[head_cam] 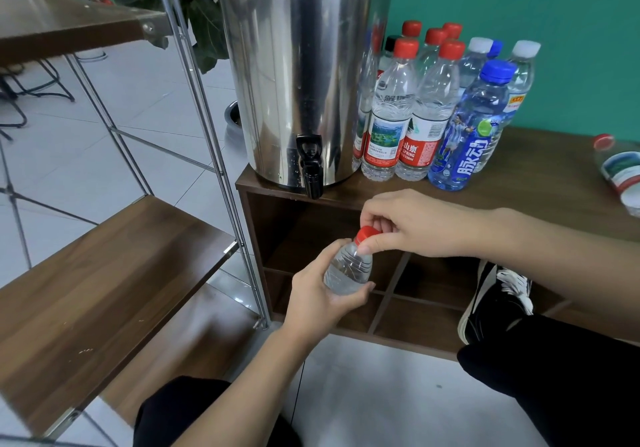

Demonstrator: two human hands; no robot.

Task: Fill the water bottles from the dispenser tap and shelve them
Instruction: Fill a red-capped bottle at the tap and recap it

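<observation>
Left hand (313, 299) grips the bottle (348, 268) steady while my right hand (412, 226) pinches the red cap (367, 233); I should twist squarely.

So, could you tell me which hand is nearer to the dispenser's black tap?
Right. The right hand pinches the red cap just below the tap; the left hand grips the bottle lower down.
</observation>
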